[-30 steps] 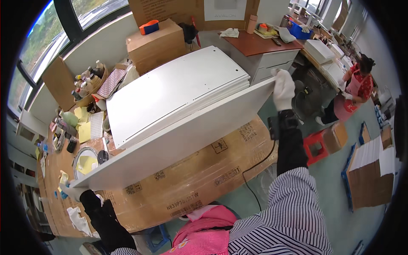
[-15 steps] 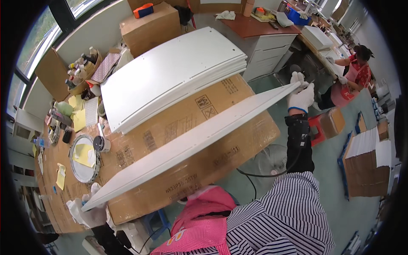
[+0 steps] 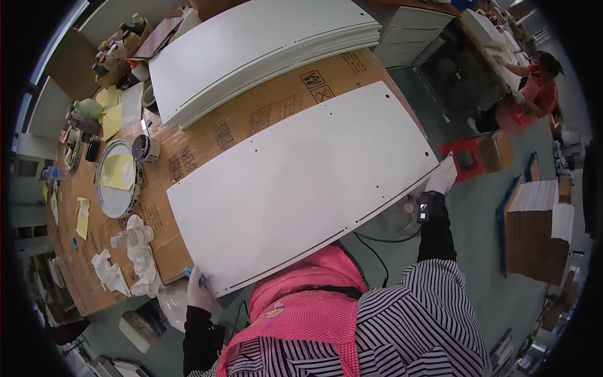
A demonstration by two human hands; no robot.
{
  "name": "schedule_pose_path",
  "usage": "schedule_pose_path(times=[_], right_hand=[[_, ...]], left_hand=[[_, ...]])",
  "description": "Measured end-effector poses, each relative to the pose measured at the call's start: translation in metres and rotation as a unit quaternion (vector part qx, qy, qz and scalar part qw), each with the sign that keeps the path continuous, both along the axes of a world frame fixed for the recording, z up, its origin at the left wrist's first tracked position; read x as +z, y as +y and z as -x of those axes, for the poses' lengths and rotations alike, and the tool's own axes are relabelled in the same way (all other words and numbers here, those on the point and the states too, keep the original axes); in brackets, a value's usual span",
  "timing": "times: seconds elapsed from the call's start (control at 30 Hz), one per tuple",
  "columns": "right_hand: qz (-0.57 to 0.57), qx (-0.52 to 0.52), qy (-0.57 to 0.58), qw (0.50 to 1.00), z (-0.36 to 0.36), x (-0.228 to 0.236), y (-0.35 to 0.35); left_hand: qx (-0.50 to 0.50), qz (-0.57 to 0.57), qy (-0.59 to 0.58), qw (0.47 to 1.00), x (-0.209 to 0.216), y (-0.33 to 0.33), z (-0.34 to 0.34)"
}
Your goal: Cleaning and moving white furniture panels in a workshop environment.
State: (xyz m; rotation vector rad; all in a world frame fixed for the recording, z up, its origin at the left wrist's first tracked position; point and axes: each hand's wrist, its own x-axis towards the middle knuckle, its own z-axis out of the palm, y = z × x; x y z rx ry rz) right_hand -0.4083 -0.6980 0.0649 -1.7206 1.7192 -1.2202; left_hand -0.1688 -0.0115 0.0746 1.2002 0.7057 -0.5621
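A white panel (image 3: 301, 188) with small drilled holes and a dark groove along its near edge lies face up, flat or nearly so, over the cardboard-covered table. My left hand (image 3: 200, 290), in a white glove, grips its near left corner; something small and blue shows at the fingers. At the near right corner my gloved right hand (image 3: 441, 177) holds the edge, its fingers partly hidden. Behind the panel rises a stack of similar white panels (image 3: 264, 47).
Left on the cardboard (image 3: 157, 217) are a round lid (image 3: 116, 204) with yellow paper, a small tub (image 3: 146, 149) and crumpled white gloves (image 3: 143, 251). Bottles (image 3: 119, 47) crowd a box behind. A red stool (image 3: 465, 160) and a co-worker (image 3: 534, 94) are at right.
The panel has swung from standing tilted on edge to lying face up. Both hands have come in with it, the left to the right, the right lower. The view has tipped downward.
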Motion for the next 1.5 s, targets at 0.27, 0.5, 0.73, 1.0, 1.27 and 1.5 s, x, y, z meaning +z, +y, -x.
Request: schedule_pose_path(times=[0.27,0.5,0.73,1.0,1.27,1.5], right_hand=[[-0.052,0.323,0.121,0.937,-0.172,0.026,0.133],[-0.002,0.642,0.118,0.758,-0.354,-0.032,0.281],[0.097,0.667,0.204,0.710,-0.360,-0.046,0.234],[0.136,0.397,0.303,0.855,-0.268,-0.055,-0.079],[0.114,0.433,0.289,0.846,-0.270,-0.032,-0.055],[0.079,0.298,0.342,0.887,-0.231,-0.047,-0.170]], left_hand=[[-0.065,-0.301,-0.120,0.944,-0.033,-0.027,0.003],[-0.074,-0.375,-0.267,0.885,-0.042,-0.149,-0.060],[-0.100,-0.607,-0.337,0.713,-0.054,-0.174,-0.070],[-0.093,-0.577,-0.353,0.731,-0.061,-0.178,-0.072],[-0.109,-0.591,-0.357,0.715,-0.058,-0.180,-0.070],[-0.134,-0.594,-0.367,0.703,-0.058,-0.197,-0.075]])
